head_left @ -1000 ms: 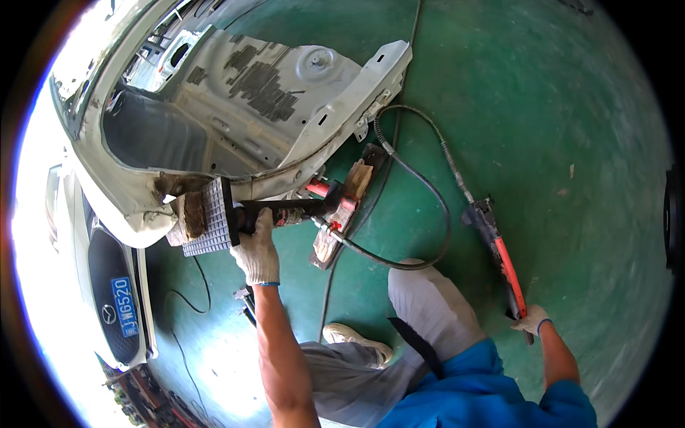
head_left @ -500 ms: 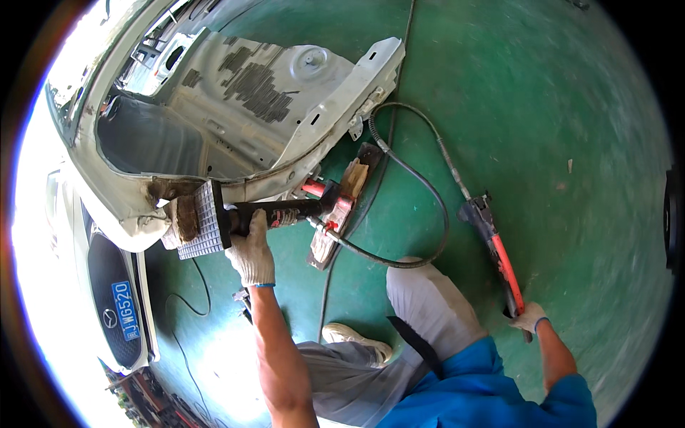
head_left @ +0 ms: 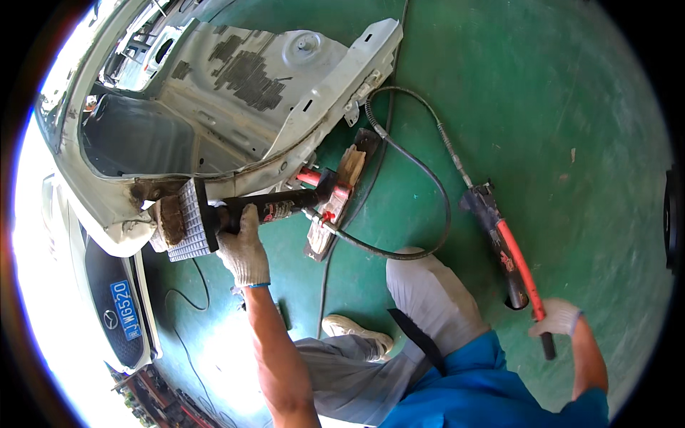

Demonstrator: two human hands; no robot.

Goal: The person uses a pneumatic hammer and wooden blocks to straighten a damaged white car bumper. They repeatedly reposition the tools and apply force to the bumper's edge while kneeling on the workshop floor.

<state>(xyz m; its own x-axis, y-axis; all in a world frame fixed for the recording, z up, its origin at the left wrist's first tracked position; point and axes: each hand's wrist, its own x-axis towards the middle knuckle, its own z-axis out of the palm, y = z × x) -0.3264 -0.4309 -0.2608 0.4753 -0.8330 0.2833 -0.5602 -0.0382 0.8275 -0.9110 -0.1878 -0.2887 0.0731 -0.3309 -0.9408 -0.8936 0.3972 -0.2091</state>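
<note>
My left hand (head_left: pixel 242 251), in a white knit glove, is closed around the black hydraulic ram (head_left: pixel 282 205). The ram lies between a ridged rectangular plate (head_left: pixel 193 225) and a red-and-wood base piece (head_left: pixel 349 170). A brown wooden block (head_left: pixel 170 220) sits between the plate and the bent corner of the pale car body (head_left: pixel 292 160). On the right, my gloved right hand (head_left: pixel 560 317) grips the red lever (head_left: pixel 520 260) of a hand pump (head_left: pixel 492 221) near its black end. The lever stands angled away from the pump's black cylinder. A black hose (head_left: pixel 428 170) joins pump and ram.
A white car's front (head_left: pixel 114 307) stands at the lower left. Thin cables (head_left: pixel 178 342) run over the green floor (head_left: pixel 542 128). My bent knee (head_left: pixel 428 292) and shoe (head_left: pixel 357 334) are between the hands. A red rack of parts (head_left: pixel 171 403) shows at bottom left.
My right hand has moved outward to the right, swinging the pump lever away from the cylinder. My left hand keeps its grip on the ram. The whole view has shifted slightly.
</note>
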